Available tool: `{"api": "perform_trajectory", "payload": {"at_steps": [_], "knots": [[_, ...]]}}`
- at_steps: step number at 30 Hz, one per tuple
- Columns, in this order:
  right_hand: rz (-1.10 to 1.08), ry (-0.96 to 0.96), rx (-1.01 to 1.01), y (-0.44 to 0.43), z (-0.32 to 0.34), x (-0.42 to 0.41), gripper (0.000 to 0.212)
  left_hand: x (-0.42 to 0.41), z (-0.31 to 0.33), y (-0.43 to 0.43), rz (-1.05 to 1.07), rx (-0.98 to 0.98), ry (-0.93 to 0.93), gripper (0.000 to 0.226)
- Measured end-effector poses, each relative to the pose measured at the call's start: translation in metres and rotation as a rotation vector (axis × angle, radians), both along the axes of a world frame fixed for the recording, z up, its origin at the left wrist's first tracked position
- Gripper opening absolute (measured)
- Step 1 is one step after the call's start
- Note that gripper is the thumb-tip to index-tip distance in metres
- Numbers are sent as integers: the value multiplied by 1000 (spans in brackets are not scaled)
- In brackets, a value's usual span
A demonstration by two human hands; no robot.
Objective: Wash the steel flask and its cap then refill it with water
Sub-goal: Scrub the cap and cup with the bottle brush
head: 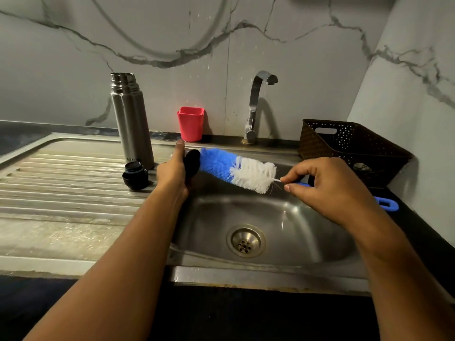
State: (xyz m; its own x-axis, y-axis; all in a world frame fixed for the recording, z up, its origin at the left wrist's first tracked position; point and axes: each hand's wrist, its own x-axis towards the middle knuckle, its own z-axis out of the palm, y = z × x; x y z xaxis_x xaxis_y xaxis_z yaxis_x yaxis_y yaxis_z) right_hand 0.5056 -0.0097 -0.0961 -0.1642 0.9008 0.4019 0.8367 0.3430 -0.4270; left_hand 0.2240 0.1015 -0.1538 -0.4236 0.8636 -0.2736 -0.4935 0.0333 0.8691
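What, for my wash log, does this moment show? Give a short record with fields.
left hand: grips black cap over the sink
right hand: pinches brush by its stem
brush head: blue and white bristles, blue end at the cap
flask: upright, open, on drainboard
stopper: black, beside flask base
tap: no water visible

Steel flask (131,119) base reads "MILTON", last letter unclear.

Bare forearms (128,242), left hand (172,172), right hand (327,188)
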Motion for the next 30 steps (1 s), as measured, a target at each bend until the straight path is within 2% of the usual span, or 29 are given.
{"api": "perform_trajectory", "payload": {"at_steps": [2,3,5,10,14,15,16,18,20,22,24,25,27,30], "knots": [[-31,29,20,0,0,4,8,-3,-3,1,60,-6,-13,70],[-37,54,23,0,0,7,9,-3,-4,1,63,4,-17,72],[-28,72,18,0,-1,9,10,0,-6,2,18,16,7,67],[-13,-12,29,0,-4,-2,7,17,-3,1,-262,28,60,62],[-7,-76,40,6,-13,-8,3,14,3,-1,-311,65,18,56],[24,-24,-7,8,-18,-10,5,13,7,-4,-321,86,-10,54],[61,108,-110,11,-22,-13,6,11,11,-6,-343,111,-47,52],[107,526,-460,17,-25,-14,3,8,17,-10,-401,168,-154,43],[130,850,-802,19,-26,-11,14,6,19,-13,-419,226,-231,36],[172,994,-972,20,-30,-11,20,6,18,-11,-378,250,-180,32],[175,939,-939,19,-34,-17,20,7,16,-10,-322,250,-88,33],[159,857,-849,20,-37,-19,18,8,16,-10,-294,246,-59,34],[113,616,-580,21,-41,-22,13,8,16,-10,-249,229,-34,36],[0,133,-49,21,-44,-18,2,6,14,-6,-228,179,22,29]]}}
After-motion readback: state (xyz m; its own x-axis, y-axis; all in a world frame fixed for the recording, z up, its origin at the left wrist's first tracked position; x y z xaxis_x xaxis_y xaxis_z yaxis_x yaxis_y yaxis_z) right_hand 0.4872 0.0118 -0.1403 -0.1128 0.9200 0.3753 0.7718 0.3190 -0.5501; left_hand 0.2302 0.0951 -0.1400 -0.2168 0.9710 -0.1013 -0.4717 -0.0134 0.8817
